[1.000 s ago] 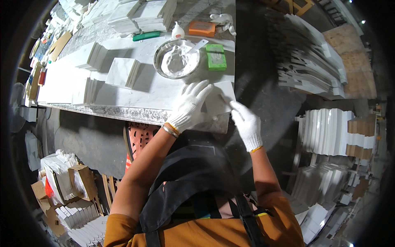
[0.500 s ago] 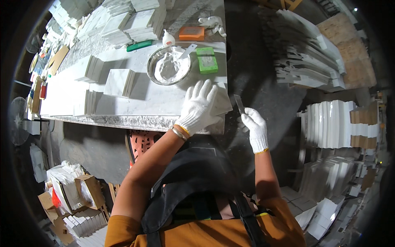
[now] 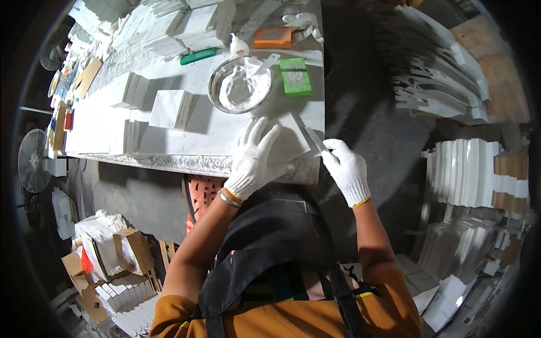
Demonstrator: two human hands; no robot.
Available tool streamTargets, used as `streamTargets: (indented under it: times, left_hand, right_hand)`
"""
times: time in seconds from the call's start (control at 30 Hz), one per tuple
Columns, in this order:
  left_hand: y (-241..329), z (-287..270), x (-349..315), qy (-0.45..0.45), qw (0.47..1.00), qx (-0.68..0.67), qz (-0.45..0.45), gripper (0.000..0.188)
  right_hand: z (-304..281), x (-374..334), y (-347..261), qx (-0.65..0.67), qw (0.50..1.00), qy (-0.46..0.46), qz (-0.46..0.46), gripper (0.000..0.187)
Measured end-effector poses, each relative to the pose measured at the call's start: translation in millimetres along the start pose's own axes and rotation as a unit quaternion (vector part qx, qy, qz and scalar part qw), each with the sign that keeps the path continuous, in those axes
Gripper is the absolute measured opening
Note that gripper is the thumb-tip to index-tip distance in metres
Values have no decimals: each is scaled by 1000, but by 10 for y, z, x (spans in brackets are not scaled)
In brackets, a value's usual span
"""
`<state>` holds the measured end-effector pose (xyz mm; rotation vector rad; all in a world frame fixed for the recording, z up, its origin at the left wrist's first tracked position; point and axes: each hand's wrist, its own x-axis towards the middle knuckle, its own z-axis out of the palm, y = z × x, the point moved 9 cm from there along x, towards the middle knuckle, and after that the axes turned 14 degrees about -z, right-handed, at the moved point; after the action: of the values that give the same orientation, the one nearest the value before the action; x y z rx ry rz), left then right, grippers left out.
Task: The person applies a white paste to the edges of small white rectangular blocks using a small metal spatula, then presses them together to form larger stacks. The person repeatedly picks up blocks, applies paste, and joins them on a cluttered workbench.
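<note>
My left hand (image 3: 252,159), in a white knit glove, rests with fingers apart on the left side of a pale marble tile (image 3: 290,137) near the table's front right corner. In my gloved right hand (image 3: 347,173), a thin flat grey metal strip (image 3: 314,137) is pinched between thumb and fingers. The strip lies along the tile's right edge; whether it touches cannot be made out. Beyond the left hand stands a metal bowl (image 3: 212,94) of white paste (image 3: 242,87), with a flat spreader (image 3: 268,63) leaning on its rim.
Right of the bowl lies a green box (image 3: 296,77); behind are an orange block (image 3: 273,38), a white squeeze bottle (image 3: 239,46), a green bar (image 3: 198,56) and a crumpled glove (image 3: 304,26). Small tile stacks (image 3: 169,109) stand left. Slabs (image 3: 459,172) line the right side.
My right hand has brought the metal strip left, up to the tile's right edge. My left hand has shifted left and slightly down, uncovering more of the tile. The view has moved slightly.
</note>
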<state>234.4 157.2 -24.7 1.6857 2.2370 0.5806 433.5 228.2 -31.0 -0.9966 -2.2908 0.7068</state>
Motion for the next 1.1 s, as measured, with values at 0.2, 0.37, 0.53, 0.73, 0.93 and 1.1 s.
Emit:
streamTargets:
  times: [0.2, 0.37, 0.53, 0.73, 0.93, 1.1]
  left_hand:
    - [-4, -24, -29, 26, 999, -19, 5, 87]
    - [-15, -33, -29, 38, 999, -33, 8, 83]
    - [-68, 21, -30, 34, 998, -51, 1, 78]
    - [-70, -1, -27, 36, 998, -47, -3, 78]
    - [-80, 14, -32, 41, 998, -48, 1, 77]
    - [-69, 3, -38, 48, 998, -47, 10, 77]
  right_hand:
    - [-71, -3, -179, -31, 999, -7, -42, 19]
    - [-47, 40, -314, -41, 997, -15, -65, 21]
    - [-16, 32, -430, -71, 994, -18, -82, 21]
    - [11, 18, -425, -86, 991, -23, -103, 22]
    - [5, 36, -435, -78, 990, -27, -117, 22]
    - [23, 38, -365, -40, 994, -36, -100, 22]
